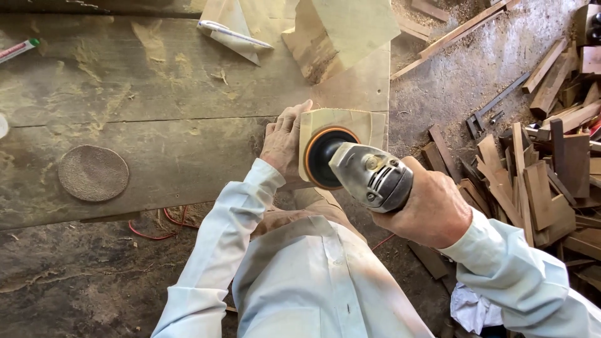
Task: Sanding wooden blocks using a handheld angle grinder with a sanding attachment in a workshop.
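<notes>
— Start at the fingers. What are they doing?

— The right hand (432,209) is wrapped tight round the body of a grey metal angle grinder (372,175), fingers fully curled. The left hand (283,139) lies flat, fingers together and stretched out, pressing on the left edge of a pale wood block (347,122).

— And where does the block lie from them?

— It sits at the right end of the dusty workbench (156,112), just beside the left palm and ahead of the right fist. The grinder's long axis runs from the right hand up and to the left, ending in its black, orange-rimmed sanding disc (322,156), which rests on the block's near face. The left hand is the nearer one; it touches the wood.

— Textures?

— The block is smooth and light; the bench is rough, grey, strewn with sawdust. A loose round abrasive disc (92,173) lies well apart to the left, and wood offcuts (538,181) are piled on the floor at right.
</notes>
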